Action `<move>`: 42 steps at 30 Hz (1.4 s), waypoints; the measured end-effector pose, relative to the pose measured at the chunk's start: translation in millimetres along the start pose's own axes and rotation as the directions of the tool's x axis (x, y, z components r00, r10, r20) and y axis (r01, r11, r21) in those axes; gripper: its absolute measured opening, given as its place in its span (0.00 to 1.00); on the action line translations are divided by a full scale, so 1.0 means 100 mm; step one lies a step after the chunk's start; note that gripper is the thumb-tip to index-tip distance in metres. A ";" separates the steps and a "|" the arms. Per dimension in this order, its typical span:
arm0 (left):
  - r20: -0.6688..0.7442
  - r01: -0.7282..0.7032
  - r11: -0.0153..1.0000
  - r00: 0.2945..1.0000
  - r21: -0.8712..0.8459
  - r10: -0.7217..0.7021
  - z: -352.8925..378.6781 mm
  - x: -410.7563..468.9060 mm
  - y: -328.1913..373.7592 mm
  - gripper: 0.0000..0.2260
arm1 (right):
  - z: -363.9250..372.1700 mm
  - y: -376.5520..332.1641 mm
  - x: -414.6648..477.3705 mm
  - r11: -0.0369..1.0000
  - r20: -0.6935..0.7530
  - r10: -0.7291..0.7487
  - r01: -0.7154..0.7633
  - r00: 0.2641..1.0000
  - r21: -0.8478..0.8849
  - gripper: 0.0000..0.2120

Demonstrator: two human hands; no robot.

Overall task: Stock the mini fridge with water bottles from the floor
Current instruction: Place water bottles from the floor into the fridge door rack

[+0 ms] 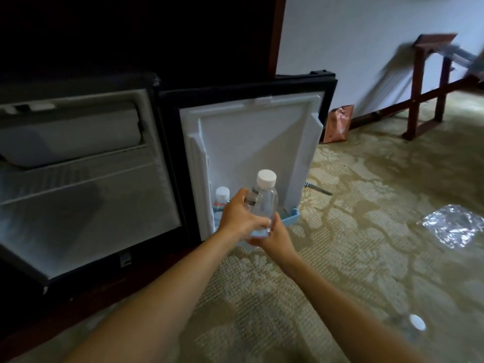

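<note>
I hold a clear water bottle (264,197) with a white cap upright in front of the open fridge door (251,142). My left hand (239,218) wraps its side and my right hand (272,238) supports its base. A second white-capped bottle (222,199) stands in the door's light blue bottom shelf (290,220), just left of the held one. The mini fridge's interior (86,189) is open at the left with bare shelves. Another bottle (416,323) lies blurred on the carpet at lower right, its white cap showing.
Crumpled clear plastic wrap (453,226) lies on the patterned carpet to the right. A brown pouch (337,124) leans on the wall beside the door. A wooden luggage rack (432,82) stands at the far right. A dark pen-like item (318,189) lies near the door.
</note>
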State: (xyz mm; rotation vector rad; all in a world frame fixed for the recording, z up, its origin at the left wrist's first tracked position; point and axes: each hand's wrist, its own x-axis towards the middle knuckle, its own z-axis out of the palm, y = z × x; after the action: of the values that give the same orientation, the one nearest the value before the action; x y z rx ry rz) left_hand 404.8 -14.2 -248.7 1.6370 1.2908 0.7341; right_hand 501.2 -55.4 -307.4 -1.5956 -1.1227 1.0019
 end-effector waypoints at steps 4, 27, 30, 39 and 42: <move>0.021 -0.070 0.997 0.997 0.020 0.070 -0.08 0.26 -0.08 0.23 | 0.10 0.13 0.46 1.000 -0.086 0.000 -0.001 0.996 -0.001 0.32; 0.163 -0.317 0.745 0.948 0.587 0.275 -0.30 0.33 -0.70 0.32 | 0.48 0.63 1.24 0.968 -0.003 0.247 -0.247 0.969 -0.039 0.35; 0.150 -0.309 0.750 0.950 0.585 0.274 -0.29 0.33 -0.74 0.32 | 0.45 0.60 1.20 0.964 0.044 0.260 -0.261 0.965 0.041 0.35; 0.136 -0.264 0.788 0.964 0.556 0.228 -0.24 0.21 -0.64 0.32 | 0.34 0.45 0.95 0.972 0.024 0.236 -0.235 0.971 -0.021 0.35; 0.111 -0.241 0.786 0.970 0.569 0.217 -0.19 0.10 -0.49 0.31 | 0.22 0.33 0.76 0.975 0.000 0.217 -0.217 0.976 -0.046 0.35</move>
State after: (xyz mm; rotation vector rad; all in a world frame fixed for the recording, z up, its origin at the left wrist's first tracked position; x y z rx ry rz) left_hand 370.0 3.4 -285.9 2.3246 1.3829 0.4570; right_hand 507.0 17.4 -353.4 -1.7827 -0.9958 1.1291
